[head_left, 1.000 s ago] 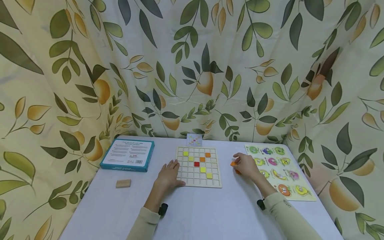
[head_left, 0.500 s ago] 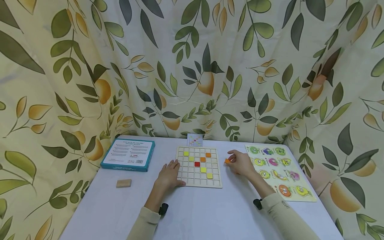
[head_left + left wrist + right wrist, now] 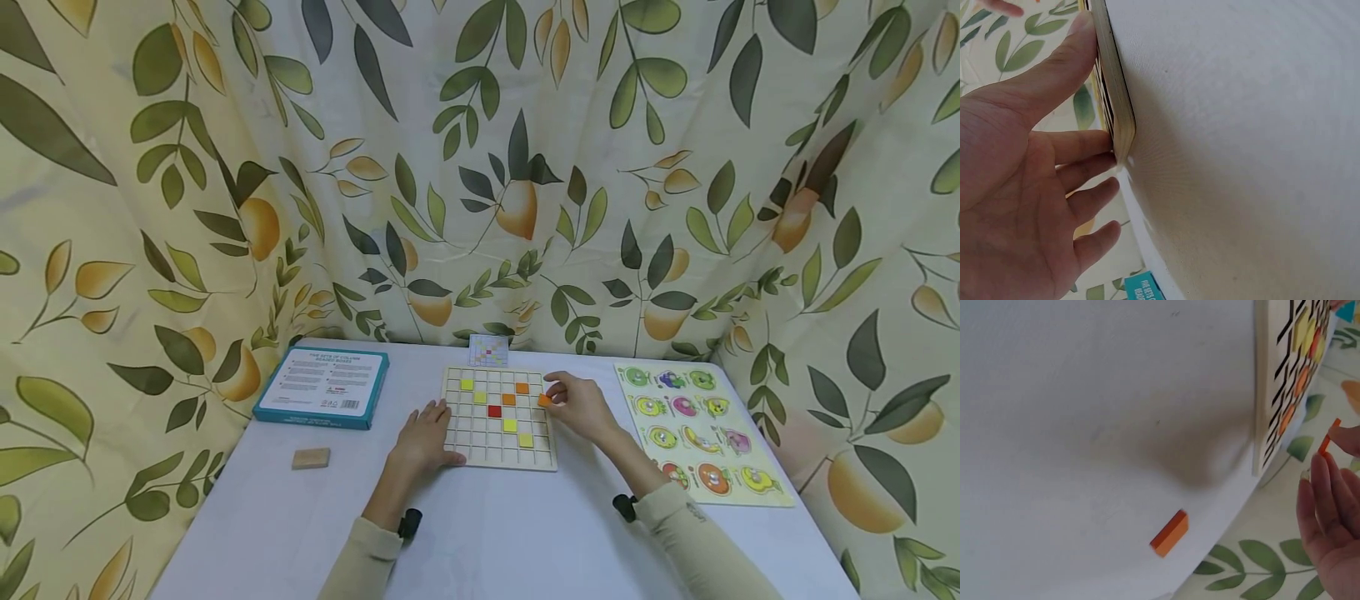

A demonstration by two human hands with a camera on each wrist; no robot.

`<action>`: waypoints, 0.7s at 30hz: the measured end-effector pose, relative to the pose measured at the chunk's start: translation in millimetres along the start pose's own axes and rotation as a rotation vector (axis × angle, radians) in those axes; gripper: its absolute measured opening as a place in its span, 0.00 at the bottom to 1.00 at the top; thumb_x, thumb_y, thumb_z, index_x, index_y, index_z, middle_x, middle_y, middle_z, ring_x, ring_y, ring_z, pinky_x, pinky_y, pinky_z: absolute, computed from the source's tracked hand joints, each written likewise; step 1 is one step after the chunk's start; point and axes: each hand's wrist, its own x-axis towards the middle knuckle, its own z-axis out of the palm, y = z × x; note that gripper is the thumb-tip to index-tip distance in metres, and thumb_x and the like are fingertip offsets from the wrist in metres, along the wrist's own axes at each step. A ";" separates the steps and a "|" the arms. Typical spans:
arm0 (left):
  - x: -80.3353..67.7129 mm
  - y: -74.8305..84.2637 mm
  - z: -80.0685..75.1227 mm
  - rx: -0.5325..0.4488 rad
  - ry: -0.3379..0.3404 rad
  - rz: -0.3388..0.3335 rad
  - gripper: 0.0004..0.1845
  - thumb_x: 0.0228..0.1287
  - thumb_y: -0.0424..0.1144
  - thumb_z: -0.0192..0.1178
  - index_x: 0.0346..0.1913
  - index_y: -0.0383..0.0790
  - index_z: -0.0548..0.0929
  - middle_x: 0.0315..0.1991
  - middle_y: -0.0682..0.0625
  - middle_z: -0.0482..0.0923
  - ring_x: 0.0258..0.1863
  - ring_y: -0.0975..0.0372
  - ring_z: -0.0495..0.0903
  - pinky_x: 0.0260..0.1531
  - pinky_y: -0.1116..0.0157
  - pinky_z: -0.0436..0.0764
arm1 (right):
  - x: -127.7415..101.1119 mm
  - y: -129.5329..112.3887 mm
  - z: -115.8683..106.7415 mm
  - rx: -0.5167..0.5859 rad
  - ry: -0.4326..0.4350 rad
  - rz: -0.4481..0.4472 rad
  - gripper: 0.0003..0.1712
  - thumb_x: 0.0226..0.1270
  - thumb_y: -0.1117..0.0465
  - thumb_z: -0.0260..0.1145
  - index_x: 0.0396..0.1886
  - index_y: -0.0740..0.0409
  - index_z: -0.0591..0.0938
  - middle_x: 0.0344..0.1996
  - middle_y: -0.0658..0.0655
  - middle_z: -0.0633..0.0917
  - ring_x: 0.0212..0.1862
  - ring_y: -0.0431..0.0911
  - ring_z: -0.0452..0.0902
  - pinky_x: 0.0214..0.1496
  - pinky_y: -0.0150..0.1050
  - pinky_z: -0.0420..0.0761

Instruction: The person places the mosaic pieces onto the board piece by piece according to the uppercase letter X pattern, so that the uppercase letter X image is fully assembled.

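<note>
My right hand (image 3: 583,407) pinches a small orange tile (image 3: 545,401) between thumb and fingers, just over the right edge of the wooden grid board (image 3: 487,454). In the right wrist view this orange tile (image 3: 1330,436) is seen edge-on. Several yellow tiles, two orange ones and one red tile (image 3: 494,411) lie in the board's squares. At the board's left side, my left hand (image 3: 422,439) touches the edge with spread fingers, its thumb along the near corner. A loose orange tile (image 3: 1170,534) lies on the table in the right wrist view; my hand hides it in the head view.
Behind the board is a small printed pattern card (image 3: 488,351). A teal-edged box (image 3: 321,387) lies at the left, with a small wooden block (image 3: 311,459) nearer. At right lies a fruit picture board (image 3: 705,433). Leaf-patterned curtains (image 3: 420,167) surround the white table (image 3: 480,542).
My right hand has moved left with the orange tile, from the table beside the fruit picture board to the grid board's right edge. The left hand stays in place.
</note>
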 end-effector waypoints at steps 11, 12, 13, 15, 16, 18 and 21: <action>-0.8 0.8 -2.2 0.001 -0.004 -0.006 0.55 0.55 0.58 0.78 0.78 0.33 0.66 0.81 0.41 0.59 0.82 0.48 0.53 0.80 0.46 0.54 | 8.5 -27.7 22.9 0.015 -0.052 -0.053 0.29 0.57 0.69 0.78 0.60 0.60 0.83 0.41 0.55 0.90 0.42 0.47 0.87 0.49 0.45 0.88; -0.7 0.7 -2.2 0.005 -0.010 -0.007 0.55 0.55 0.59 0.78 0.79 0.33 0.65 0.81 0.41 0.58 0.82 0.48 0.53 0.80 0.46 0.53 | 9.2 -30.3 25.1 0.020 -0.055 -0.061 0.29 0.56 0.69 0.78 0.60 0.60 0.83 0.40 0.54 0.90 0.42 0.46 0.87 0.49 0.45 0.88; -0.7 0.5 -2.2 0.008 -0.011 -0.007 0.55 0.55 0.59 0.78 0.79 0.33 0.66 0.81 0.41 0.59 0.82 0.48 0.53 0.80 0.46 0.54 | 9.7 -33.0 27.1 0.022 -0.060 -0.065 0.29 0.56 0.69 0.78 0.60 0.60 0.83 0.40 0.54 0.90 0.42 0.46 0.87 0.49 0.44 0.88; -0.4 0.1 -1.8 0.010 -0.011 -0.005 0.55 0.55 0.59 0.78 0.78 0.33 0.66 0.81 0.41 0.59 0.82 0.48 0.53 0.80 0.46 0.54 | 10.5 -37.9 31.1 0.027 -0.071 -0.076 0.29 0.57 0.68 0.79 0.60 0.59 0.83 0.40 0.53 0.90 0.41 0.45 0.86 0.49 0.44 0.87; 0.0 -0.1 -1.7 0.013 -0.014 -0.004 0.55 0.55 0.59 0.77 0.78 0.34 0.66 0.81 0.41 0.59 0.82 0.48 0.53 0.80 0.46 0.54 | 10.7 -40.2 32.9 0.032 -0.077 -0.078 0.30 0.56 0.68 0.79 0.60 0.59 0.83 0.39 0.52 0.90 0.41 0.44 0.86 0.49 0.44 0.87; 0.6 -0.5 -1.2 0.014 -0.017 -0.003 0.55 0.55 0.60 0.77 0.78 0.34 0.66 0.81 0.41 0.59 0.82 0.49 0.53 0.80 0.47 0.54 | 10.9 -44.8 36.7 0.047 -0.098 -0.078 0.30 0.57 0.68 0.79 0.61 0.59 0.83 0.40 0.52 0.89 0.41 0.44 0.85 0.50 0.44 0.87; 0.7 -0.7 -1.2 0.012 -0.015 0.001 0.55 0.55 0.60 0.77 0.78 0.34 0.66 0.81 0.41 0.60 0.82 0.49 0.54 0.80 0.47 0.55 | 11.4 -50.8 42.7 0.069 -0.135 -0.090 0.31 0.58 0.68 0.79 0.63 0.59 0.82 0.39 0.51 0.89 0.42 0.44 0.85 0.51 0.44 0.87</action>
